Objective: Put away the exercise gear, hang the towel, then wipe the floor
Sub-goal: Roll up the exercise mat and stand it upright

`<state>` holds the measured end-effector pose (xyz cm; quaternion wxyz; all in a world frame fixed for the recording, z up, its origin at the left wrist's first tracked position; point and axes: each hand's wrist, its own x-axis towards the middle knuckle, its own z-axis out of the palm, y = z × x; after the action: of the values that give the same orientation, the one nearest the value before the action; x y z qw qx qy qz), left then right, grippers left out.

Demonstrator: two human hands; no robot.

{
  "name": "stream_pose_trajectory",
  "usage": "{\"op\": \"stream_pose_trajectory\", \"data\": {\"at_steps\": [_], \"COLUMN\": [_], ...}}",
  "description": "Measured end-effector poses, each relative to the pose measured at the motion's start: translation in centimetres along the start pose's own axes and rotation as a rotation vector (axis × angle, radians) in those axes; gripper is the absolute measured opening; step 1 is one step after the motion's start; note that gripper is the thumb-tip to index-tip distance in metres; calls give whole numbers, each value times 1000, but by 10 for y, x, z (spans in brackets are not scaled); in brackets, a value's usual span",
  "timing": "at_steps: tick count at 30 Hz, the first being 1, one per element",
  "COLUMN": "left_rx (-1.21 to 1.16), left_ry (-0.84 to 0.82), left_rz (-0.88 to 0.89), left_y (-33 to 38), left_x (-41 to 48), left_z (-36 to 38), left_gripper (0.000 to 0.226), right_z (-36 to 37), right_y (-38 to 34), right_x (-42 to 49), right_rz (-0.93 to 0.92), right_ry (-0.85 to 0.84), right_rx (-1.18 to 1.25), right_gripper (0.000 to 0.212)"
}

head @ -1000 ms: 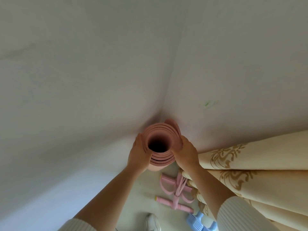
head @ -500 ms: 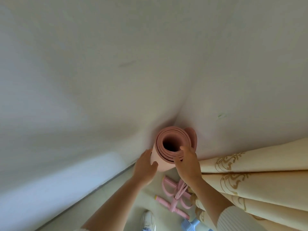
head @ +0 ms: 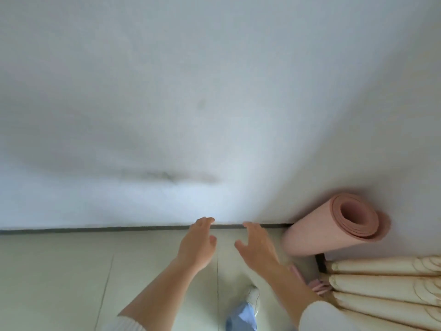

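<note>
The left hand point(head: 196, 249) and right hand point(head: 256, 247) hover over the floor point(head: 59, 271), fingers spread, holding nothing. Right of them the rolled mat point(head: 317, 237) stands in the wall corner (beside cream curtains point(head: 381, 290)).

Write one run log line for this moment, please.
left hand: open, empty | right hand: open, empty | pink mat: rolled, in wall corner

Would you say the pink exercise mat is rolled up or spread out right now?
Rolled up. The pink exercise mat stands on end in the corner, its spiral layers showing at the top; both hands are off it.
</note>
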<state>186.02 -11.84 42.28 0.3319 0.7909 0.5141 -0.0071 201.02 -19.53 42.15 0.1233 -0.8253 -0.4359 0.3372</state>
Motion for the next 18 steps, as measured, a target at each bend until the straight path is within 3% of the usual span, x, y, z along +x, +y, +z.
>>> {"op": "stream_pose_trajectory", "data": {"at_steps": [10, 18], "left_rx": [-13, -150], "left_ry": [331, 577], "left_rz": [-356, -695], "left_y": [-263, -426], "left_x": [-242, -393], "left_z": [-135, -227], "left_gripper": [48, 49], "right_z": [175, 314], "right_y": [-270, -469], "right_x": [-141, -233], "right_rz": [-408, -788], "right_ry": [-167, -376], "right_rx": [-259, -456], "right_gripper": [57, 63]}}
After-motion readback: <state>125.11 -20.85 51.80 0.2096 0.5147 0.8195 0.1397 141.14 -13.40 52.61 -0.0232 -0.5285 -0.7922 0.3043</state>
